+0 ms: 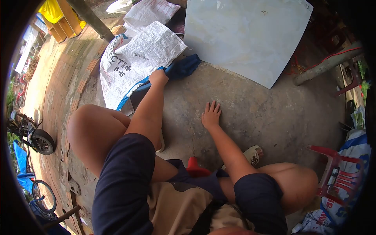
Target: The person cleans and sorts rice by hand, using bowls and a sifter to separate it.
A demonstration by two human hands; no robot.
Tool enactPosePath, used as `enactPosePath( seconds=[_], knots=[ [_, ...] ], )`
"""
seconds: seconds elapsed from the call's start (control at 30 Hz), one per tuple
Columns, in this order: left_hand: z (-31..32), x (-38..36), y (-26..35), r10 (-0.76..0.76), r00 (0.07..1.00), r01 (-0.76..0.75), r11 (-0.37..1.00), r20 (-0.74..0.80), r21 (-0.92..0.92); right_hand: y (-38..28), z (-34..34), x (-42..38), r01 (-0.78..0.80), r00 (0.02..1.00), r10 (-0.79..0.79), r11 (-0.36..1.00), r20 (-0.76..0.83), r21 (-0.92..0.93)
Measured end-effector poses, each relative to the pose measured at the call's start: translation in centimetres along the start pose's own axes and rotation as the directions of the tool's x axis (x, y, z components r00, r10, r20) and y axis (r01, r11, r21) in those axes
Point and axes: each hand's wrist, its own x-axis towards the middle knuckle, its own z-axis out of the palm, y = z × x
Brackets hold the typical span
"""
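A white woven sack (137,58) with black lettering and a blue edge lies at the upper left. My left hand (158,77) is closed on its blue edge, beside a dark blue cloth-like piece (184,66). On the grey concrete floor (243,113), my right hand (212,113) rests palm down with its fingers spread, holding nothing. Beyond both hands, a large pale board (246,35) fills the top of the view.
A red plastic chair (329,172) stands at the right by printed sacks (352,156). Poles rise at the upper left (92,19) and right (329,64). A wheel (42,141) and a bicycle wheel (44,196) are far left.
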Motion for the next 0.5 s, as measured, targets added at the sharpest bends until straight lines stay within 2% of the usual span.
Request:
enactPosePath(
  seconds=[0.3,0.4,0.47,0.5],
  knots=[
    [-0.3,-0.9,0.9,0.046,0.999,-0.046,0.998,-0.002,-0.038,0.6,-0.3,-0.3,0.049,0.998,-0.050,0.998,0.029,0.034],
    [-0.6,-1.4,1.0,0.052,0.996,-0.048,0.997,0.074,-0.059,0.5,-0.3,-0.4,0.040,0.998,-0.041,0.999,0.048,0.028],
    [-1.0,-2.1,0.7,0.138,0.988,-0.129,0.985,0.076,-0.117,0.1,-0.4,-0.4,-0.001,0.998,0.001,1.000,0.066,0.003],
    [-0.8,-2.2,0.4,0.133,0.988,-0.124,0.985,0.076,-0.119,-0.5,-1.0,-0.3,0.003,0.998,-0.003,1.000,0.066,0.001]
  ],
)
